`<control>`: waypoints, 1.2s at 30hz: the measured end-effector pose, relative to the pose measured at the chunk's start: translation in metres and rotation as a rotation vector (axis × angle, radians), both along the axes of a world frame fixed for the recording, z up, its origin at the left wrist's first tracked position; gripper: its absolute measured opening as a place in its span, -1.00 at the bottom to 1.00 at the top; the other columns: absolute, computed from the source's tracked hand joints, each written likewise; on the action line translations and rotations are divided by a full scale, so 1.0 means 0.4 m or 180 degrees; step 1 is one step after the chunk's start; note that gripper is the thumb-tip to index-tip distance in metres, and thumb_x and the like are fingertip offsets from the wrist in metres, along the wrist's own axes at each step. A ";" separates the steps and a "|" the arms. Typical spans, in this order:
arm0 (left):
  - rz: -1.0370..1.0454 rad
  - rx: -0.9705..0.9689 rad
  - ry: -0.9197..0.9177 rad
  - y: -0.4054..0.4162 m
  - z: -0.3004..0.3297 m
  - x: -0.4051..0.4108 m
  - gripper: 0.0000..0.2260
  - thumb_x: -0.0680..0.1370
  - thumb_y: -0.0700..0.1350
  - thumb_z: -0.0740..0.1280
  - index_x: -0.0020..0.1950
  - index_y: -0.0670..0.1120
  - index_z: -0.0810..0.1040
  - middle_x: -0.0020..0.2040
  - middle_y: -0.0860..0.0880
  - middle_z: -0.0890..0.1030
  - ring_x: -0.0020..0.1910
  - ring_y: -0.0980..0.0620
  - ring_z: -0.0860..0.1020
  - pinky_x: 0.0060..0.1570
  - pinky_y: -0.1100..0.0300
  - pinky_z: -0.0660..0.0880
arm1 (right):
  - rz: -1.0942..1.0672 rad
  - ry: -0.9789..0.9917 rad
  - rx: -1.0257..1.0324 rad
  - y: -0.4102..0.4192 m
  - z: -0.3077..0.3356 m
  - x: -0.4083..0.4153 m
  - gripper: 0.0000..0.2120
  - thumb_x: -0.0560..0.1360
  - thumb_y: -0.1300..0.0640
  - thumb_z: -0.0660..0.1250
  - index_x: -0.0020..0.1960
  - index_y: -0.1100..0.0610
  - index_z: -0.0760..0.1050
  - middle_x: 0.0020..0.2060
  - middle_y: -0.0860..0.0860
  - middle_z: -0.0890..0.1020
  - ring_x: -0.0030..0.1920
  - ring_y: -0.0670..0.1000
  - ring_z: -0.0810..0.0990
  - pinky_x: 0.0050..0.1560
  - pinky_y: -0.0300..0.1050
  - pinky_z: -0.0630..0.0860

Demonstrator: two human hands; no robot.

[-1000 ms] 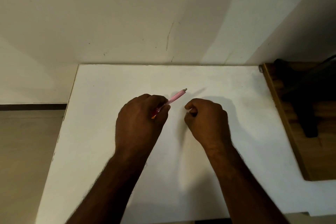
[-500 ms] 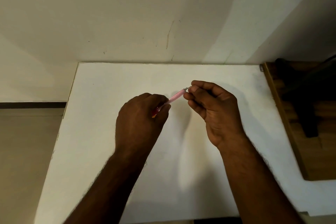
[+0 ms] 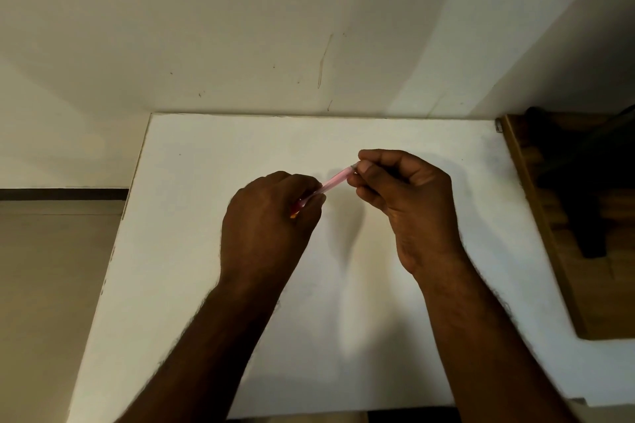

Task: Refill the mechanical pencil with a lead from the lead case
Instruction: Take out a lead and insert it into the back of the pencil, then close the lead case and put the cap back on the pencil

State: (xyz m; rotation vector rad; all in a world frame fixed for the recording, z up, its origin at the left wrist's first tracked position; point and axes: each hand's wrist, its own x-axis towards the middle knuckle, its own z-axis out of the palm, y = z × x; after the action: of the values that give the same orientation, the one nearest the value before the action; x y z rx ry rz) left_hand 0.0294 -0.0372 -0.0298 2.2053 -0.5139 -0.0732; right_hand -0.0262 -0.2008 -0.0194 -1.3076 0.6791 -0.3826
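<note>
Left hand (image 3: 268,227) grips the pencil (image 3: 331,180); right hand (image 3: 405,196) pinches its upper-right end. Tilting could snap any lead.

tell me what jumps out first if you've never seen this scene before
The eye lands on the pink mechanical pencil, held in the air between two bare hands over the middle of a white table. The left hand grips its lower end, while the right hand pinches its upper metal tip. At the right edge sits a dark wooden surface with a black object on it.
</note>
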 end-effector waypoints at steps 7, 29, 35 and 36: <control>-0.0020 -0.0042 0.0002 -0.001 -0.007 0.000 -0.88 0.53 0.03 0.37 0.01 0.06 0.66 -0.22 0.07 0.63 -0.21 -0.02 0.61 -0.32 -0.06 0.62 | 0.0197 0.0011 0.0004 -0.006 -0.003 -0.005 -0.86 0.52 0.32 0.45 0.04 0.18 0.71 -0.08 0.15 0.77 -0.09 0.12 0.78 -0.06 -0.13 0.66; 0.0653 0.0624 0.0518 0.034 -0.032 0.054 -0.91 0.53 0.00 0.40 0.00 0.13 0.67 -0.16 0.19 0.64 -0.18 0.13 0.58 -0.27 0.35 0.35 | 0.0572 0.1398 -0.2232 0.023 -0.093 0.001 -0.79 0.46 0.08 0.54 0.09 0.02 0.71 -0.08 -0.05 0.77 -0.07 -0.06 0.70 0.07 -0.21 0.57; 0.0704 0.0846 0.0642 0.036 -0.040 0.056 -0.91 0.51 0.00 0.43 -0.01 0.14 0.67 -0.20 0.20 0.58 -0.23 0.13 0.51 -0.33 0.39 0.27 | 0.0498 0.1640 -0.2696 0.028 -0.099 -0.002 -0.93 0.50 0.07 0.50 -0.03 0.03 0.70 -0.14 -0.04 0.76 -0.16 -0.05 0.66 -0.09 -0.24 0.47; 0.0702 0.0836 0.0638 0.037 -0.041 0.057 -0.91 0.51 -0.01 0.43 -0.01 0.13 0.67 -0.19 0.19 0.59 -0.23 0.15 0.50 -0.33 0.40 0.26 | 0.0486 0.1690 -0.2776 0.028 -0.096 -0.002 -0.93 0.50 0.07 0.50 -0.02 0.03 0.69 -0.13 -0.04 0.75 -0.17 -0.05 0.65 -0.09 -0.25 0.45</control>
State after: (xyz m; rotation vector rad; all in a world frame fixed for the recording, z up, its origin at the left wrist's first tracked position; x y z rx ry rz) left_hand 0.0523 -0.0224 -0.0461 2.4630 -0.1539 -0.2540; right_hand -0.0271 -0.1896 -0.0578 -2.3257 0.8838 -0.1996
